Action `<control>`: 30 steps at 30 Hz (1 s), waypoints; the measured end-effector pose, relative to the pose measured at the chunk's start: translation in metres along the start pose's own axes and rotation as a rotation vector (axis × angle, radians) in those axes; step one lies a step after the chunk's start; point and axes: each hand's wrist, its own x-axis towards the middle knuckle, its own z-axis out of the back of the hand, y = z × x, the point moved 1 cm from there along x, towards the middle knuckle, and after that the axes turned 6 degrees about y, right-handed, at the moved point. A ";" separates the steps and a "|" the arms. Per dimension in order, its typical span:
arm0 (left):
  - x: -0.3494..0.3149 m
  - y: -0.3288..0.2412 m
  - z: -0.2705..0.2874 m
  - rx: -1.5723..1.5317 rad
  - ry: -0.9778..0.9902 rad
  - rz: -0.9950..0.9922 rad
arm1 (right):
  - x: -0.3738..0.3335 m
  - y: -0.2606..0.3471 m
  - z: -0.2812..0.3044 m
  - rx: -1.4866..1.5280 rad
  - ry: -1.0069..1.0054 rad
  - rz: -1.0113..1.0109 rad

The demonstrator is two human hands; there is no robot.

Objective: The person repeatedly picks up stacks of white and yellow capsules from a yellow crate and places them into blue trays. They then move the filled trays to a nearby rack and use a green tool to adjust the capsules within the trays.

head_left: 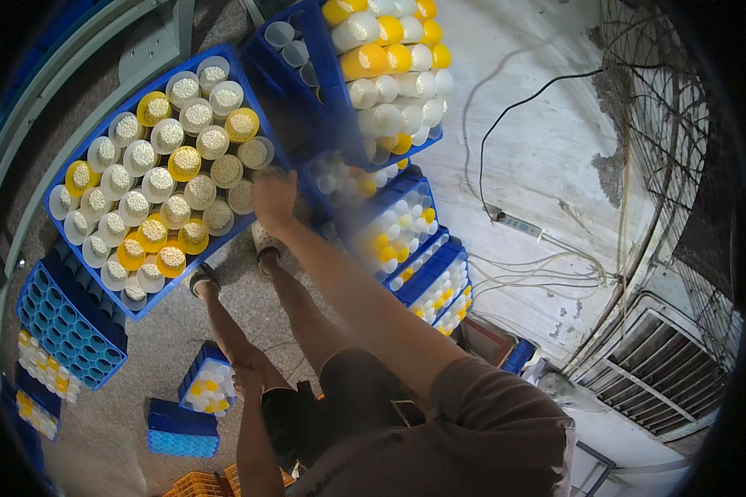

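Note:
My right hand (273, 199) is at the right rim of a blue crate (145, 308), its fingers curled and closed beside the cups there. What it grips, if anything, is hidden. Upright white and yellow cups stand in rows in this crate, filled with what look like small white pellets. Closest to the hand are a white cup (254, 153) and another pale cup (241, 197), whose contents look slightly darker. My left hand (247, 378) hangs low by my leg, its fingers not clear enough to read.
Stacked blue crates of white and yellow cups (389, 58) rise against the white wall (522, 157) on the right. A black cable (514, 108) leads to a power strip (518, 224). On the floor stand a crate of blue cups (70, 319), smaller crates (182, 414) and orange baskets (195, 484).

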 end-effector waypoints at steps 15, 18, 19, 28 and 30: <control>0.006 0.010 -0.010 -0.021 0.017 -0.015 | -0.006 0.003 0.027 -0.025 0.249 -0.015; 0.003 0.011 -0.011 -0.058 -0.010 -0.043 | -0.004 -0.013 0.066 0.165 0.075 0.015; 0.002 0.011 -0.010 -0.053 -0.010 -0.054 | -0.004 -0.022 0.081 0.261 -0.027 0.012; 0.004 0.002 -0.017 -0.004 -0.020 -0.005 | 0.107 -0.110 0.115 0.332 -0.007 -0.409; 0.003 0.001 -0.020 -0.019 -0.043 -0.014 | 0.118 -0.118 0.122 0.576 0.238 -0.579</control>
